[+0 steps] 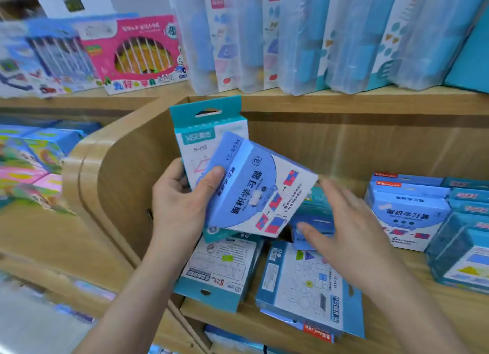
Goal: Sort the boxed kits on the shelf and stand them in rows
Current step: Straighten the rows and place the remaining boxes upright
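Boxed kits lie jumbled flat on the wooden shelf [264, 324], and your left hand [182, 203] clamps two of them, a blue area-learning box [254, 187] fanned over a teal hang-tab box [209, 131], probably to compare types. Your right hand [352, 229] hovers open-fingered above the loose pile [299, 282]. Matching blue boxes [404, 216] sit stacked at right.
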The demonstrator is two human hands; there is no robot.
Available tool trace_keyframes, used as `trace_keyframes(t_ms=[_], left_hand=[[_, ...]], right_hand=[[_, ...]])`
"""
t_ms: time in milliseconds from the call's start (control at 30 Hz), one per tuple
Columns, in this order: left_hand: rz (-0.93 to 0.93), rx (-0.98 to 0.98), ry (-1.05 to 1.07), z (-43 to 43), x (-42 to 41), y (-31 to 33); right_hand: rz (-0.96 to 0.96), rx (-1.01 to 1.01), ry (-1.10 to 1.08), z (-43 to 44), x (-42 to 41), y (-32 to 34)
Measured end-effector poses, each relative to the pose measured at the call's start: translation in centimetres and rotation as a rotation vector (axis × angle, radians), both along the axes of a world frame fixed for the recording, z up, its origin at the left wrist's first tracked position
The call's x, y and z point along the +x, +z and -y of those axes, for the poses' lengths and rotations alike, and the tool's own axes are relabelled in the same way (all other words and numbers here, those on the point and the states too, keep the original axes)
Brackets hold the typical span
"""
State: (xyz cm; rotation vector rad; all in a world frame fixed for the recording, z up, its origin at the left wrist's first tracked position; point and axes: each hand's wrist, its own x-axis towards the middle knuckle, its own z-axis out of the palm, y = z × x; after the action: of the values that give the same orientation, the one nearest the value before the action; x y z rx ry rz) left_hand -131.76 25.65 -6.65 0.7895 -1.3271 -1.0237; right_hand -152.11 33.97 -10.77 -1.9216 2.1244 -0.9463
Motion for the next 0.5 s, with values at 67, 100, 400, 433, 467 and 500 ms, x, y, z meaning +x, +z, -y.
trace_keyframes(t_ms=[67, 100, 400, 433, 467, 500], left_hand=[[-0.013, 0.051, -0.005, -0.4, 0.1, 0.1], [-0.015, 0.083, -0.015, -0.5, 0.1, 0.0], [-0.033, 0.315, -0.171, -0.7, -1.0, -1.2], [-0.065, 0.360, -0.174, -0.6, -1.1, -1.2], [-0.118, 0.406, -0.172, -0.5, -1.2, -1.2], [-0.180, 0.446, -0.167, -0.5, -1.3, -1.0]], right_hand=[[0.215, -0.043, 0.084, -0.2, 0.4, 1.6], [0.329, -0.030, 0.119, -0.3, 0.6, 2.3], [0.540, 0.028, 0.182, -0.9, 1.1, 2.5], [0.593, 0.022, 0.168, -1.2, 0.7, 2.4], [0.658, 0.002, 0.142, -1.5, 0.1, 2.2], [0.734, -0.041, 0.113, -1.7, -0.8, 1.9]])
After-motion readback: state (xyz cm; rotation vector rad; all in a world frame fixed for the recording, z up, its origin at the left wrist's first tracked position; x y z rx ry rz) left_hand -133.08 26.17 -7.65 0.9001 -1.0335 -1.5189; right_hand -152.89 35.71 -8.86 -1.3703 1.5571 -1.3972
